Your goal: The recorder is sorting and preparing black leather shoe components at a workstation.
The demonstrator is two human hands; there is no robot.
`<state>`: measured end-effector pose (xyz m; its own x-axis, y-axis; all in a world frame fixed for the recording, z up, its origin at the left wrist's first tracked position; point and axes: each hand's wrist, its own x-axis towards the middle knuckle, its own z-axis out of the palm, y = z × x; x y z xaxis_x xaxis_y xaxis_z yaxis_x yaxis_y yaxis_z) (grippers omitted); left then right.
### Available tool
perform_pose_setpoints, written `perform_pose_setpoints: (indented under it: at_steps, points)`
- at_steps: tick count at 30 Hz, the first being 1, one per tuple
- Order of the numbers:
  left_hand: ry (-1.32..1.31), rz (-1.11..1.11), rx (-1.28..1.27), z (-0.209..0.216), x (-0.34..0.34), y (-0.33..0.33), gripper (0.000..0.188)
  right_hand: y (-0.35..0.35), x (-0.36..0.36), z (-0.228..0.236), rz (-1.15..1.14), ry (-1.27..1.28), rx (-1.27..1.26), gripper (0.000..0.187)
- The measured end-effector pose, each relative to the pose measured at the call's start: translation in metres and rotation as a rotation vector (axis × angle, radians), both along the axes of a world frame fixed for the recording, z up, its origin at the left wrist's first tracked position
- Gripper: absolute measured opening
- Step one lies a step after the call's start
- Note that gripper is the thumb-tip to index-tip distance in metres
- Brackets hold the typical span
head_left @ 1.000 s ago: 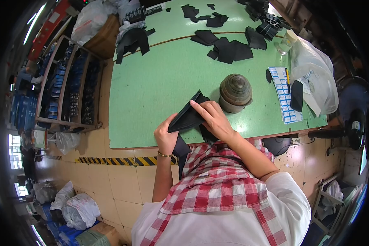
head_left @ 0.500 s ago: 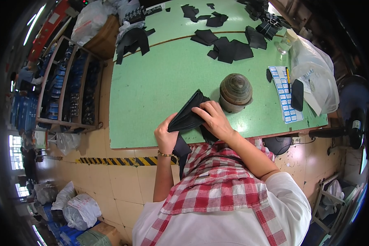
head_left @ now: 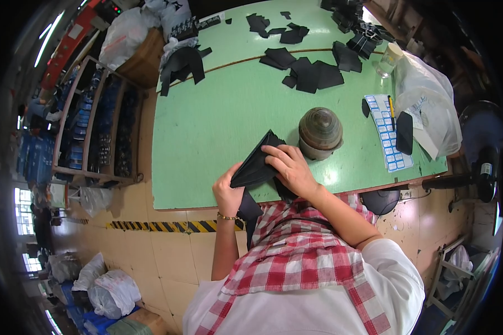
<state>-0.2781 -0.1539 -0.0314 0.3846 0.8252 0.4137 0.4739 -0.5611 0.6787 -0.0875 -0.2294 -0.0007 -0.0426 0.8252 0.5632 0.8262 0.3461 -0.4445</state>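
Note:
Just above the front edge of the green table (head_left: 201, 139), I hold a black folded leather piece (head_left: 254, 169), wallet-like with several layers. My left hand (head_left: 228, 191) grips its lower left corner, thumb along the edge. My right hand (head_left: 292, 168) is closed on its right side, fingers bent over the upper layer. More black material (head_left: 250, 209) hangs below at the table edge, partly hidden by my hands. A rounded, ridged brown-grey metal weight (head_left: 321, 133) stands upright just beyond my right hand, apart from it.
Cut black pieces (head_left: 313, 74) lie across the far table. To the right are a label sheet (head_left: 384, 131), a dark phone-shaped object (head_left: 404, 134), a glass jar (head_left: 389, 60) and a clear plastic bag (head_left: 427, 100). A shelf rack (head_left: 98, 123) stands left; bagged goods (head_left: 113, 291) sit on the floor.
The view has shifted slightly, so the table sits a little lower in the picture. Both hands keep their hold on the black piece; the right fingers have moved slightly over it.

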Motion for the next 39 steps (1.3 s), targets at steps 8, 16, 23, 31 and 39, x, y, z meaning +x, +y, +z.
perform_pose_setpoints:
  at_steps: [8, 16, 23, 31, 39]
  points:
    - [0.013, -0.016, 0.027, 0.005, 0.000, -0.001, 0.040, -0.002, -0.002, 0.003, 0.011, 0.038, -0.017, 0.049]
    - [0.009, -0.009, 0.011, 0.007, 0.002, -0.003, 0.038, -0.003, 0.003, 0.004, 0.022, 0.009, -0.026, 0.042]
    - [-0.122, 0.109, -0.348, 0.023, -0.019, 0.019, 0.031, -0.007, 0.024, 0.044, -0.240, -0.081, 0.255, 0.030]
    - [-0.127, 0.177, -0.732, 0.021, -0.094, 0.093, 0.041, 0.004, 0.064, 0.026, -0.482, -0.122, 0.163, 0.030]
    - [-0.026, 0.180, -0.825, 0.038, -0.133, 0.143, 0.048, 0.007, 0.063, 0.025, -0.516, -0.142, 0.189, 0.028]
